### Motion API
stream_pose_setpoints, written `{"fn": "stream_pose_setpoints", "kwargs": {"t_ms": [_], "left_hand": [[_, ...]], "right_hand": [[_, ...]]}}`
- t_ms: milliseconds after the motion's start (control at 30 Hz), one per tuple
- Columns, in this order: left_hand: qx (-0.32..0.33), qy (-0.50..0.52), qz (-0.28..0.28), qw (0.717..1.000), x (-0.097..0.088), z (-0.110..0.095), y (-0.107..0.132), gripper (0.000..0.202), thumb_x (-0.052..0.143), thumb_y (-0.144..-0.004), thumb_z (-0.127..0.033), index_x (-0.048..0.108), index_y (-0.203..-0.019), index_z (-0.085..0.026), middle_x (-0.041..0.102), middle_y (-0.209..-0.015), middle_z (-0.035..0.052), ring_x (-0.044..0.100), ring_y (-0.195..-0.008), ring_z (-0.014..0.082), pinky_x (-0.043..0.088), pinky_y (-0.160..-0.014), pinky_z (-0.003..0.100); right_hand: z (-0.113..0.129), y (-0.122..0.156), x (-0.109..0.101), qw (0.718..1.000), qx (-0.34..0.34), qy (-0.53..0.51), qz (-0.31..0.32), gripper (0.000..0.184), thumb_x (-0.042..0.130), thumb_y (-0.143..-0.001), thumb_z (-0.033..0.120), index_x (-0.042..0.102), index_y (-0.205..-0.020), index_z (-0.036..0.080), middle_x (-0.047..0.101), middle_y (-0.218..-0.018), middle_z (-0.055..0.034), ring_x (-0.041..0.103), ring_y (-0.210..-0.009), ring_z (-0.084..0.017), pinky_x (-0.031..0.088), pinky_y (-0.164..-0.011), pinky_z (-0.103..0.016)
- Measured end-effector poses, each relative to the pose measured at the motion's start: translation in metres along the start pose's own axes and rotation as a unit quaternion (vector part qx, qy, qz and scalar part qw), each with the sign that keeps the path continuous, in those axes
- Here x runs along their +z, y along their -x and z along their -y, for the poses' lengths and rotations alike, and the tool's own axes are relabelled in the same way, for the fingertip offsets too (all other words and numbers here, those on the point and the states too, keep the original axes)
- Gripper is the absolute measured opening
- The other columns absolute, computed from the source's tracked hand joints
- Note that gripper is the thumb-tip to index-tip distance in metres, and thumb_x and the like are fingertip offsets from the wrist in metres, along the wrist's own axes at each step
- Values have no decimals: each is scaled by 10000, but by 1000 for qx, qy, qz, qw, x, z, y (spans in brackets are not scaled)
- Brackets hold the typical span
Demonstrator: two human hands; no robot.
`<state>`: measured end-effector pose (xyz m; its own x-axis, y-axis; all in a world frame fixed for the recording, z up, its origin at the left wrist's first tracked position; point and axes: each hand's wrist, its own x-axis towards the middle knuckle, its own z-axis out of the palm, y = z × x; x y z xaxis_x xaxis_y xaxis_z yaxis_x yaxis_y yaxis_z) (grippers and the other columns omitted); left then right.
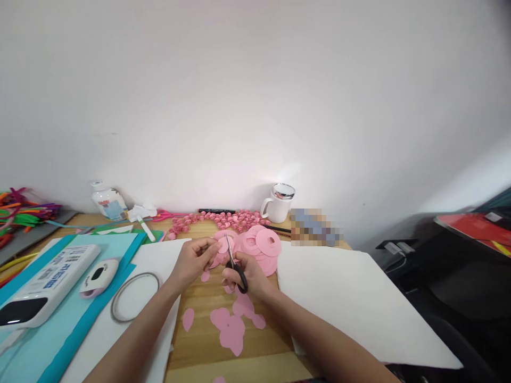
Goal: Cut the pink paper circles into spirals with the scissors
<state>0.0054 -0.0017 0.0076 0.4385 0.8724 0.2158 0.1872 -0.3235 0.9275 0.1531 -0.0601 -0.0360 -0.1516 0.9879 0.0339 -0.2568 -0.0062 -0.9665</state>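
Observation:
My left hand (195, 259) pinches a small piece of pink paper (224, 245) between thumb and fingertips. In my right hand (253, 274) is a pair of black-handled scissors (241, 281), its blades pointing up and away from me beside that paper. Whether the blades touch the paper, I cannot tell. Just behind both hands lies a pile of pink paper rings and discs (268, 242), partly hidden by my fingers. Loose pink paper petals (232, 331) are scattered on the wooden table (199, 351) between my forearms.
Many small pink paper rolls (223, 220) lie by the wall, left of a white mug (279, 203). White boards (351, 298) flank the work area. At left are a tape ring (114, 306), a white device (51, 282), blue sheets (123, 250) and a bottle (108, 202).

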Motion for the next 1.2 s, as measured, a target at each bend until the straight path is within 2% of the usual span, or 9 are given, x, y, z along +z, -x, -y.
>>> {"fn": "stream_pose_setpoints", "kwargs": {"t_ms": [133,233,400,467,567,600,833,1000,1200], "left_hand": [[11,5,-8,1000,0,0,-2,305,576,-781,-413,571,-611,-160,450,-458,-56,397,-417,76,328,-424,196],[30,1,-9,1000,-3,3,-3,311,579,-779,-406,574,-586,-162,519,-513,-25,476,-507,104,388,-509,218],[1,26,92,995,-8,16,-7,232,699,-665,-374,619,-608,-163,611,-662,8,527,-597,132,412,-547,236],[-16,-4,62,998,-9,23,-10,223,681,-674,-387,641,-657,-169,632,-683,19,547,-618,149,427,-559,250],[17,-127,-68,989,-8,33,-14,280,682,-655,-425,666,-782,-176,629,-693,24,556,-640,176,451,-590,288],[36,-174,-75,981,-8,37,-15,320,716,-613,-407,670,-834,-179,639,-747,32,564,-674,189,462,-613,303],[128,-350,18,928,-1,58,-11,302,645,-727,-307,611,-1002,-188,623,-1027,83,538,-990,262,442,-845,398],[149,-424,60,891,3,55,-9,72,579,-777,-249,585,-749,-183,632,-906,81,547,-913,256,430,-777,376],[154,-388,38,908,7,56,-9,72,551,-764,-205,577,-700,-183,628,-868,74,553,-847,229,422,-746,358]], "right_hand": [[2,1,4,999,-14,3,-39,278,714,-671,358,499,-687,182,505,-404,85,453,-357,-79,366,-408,-206],[6,0,4,991,-62,3,-122,288,696,-687,390,489,-687,190,480,-414,89,408,-353,-69,331,-392,-206],[13,-6,-4,943,-182,-3,-279,228,637,-757,369,486,-791,201,483,-497,83,485,-467,-98,391,-487,-234],[13,-8,-7,932,-204,3,-301,216,617,-775,366,486,-833,203,514,-554,67,531,-534,-115,419,-542,-253],[10,-11,-10,930,-199,20,-310,227,605,-779,376,493,-867,200,550,-613,43,576,-626,-139,437,-603,-275],[10,-11,-10,932,-192,25,-307,240,611,-770,381,495,-874,198,560,-624,38,586,-644,-146,441,-616,-281],[8,-13,-9,954,-117,24,-275,387,683,-675,472,497,-870,193,636,-652,4,655,-678,-195,479,-643,-319],[1,-14,-10,968,-93,-10,-231,406,722,-646,460,519,-868,187,660,-668,-11,683,-675,-215,512,-639,-333],[-5,-17,-11,967,-123,-28,-221,355,713,-684,410,513,-876,187,664,-666,-21,680,-734,-222,524,-642,-336]]}}
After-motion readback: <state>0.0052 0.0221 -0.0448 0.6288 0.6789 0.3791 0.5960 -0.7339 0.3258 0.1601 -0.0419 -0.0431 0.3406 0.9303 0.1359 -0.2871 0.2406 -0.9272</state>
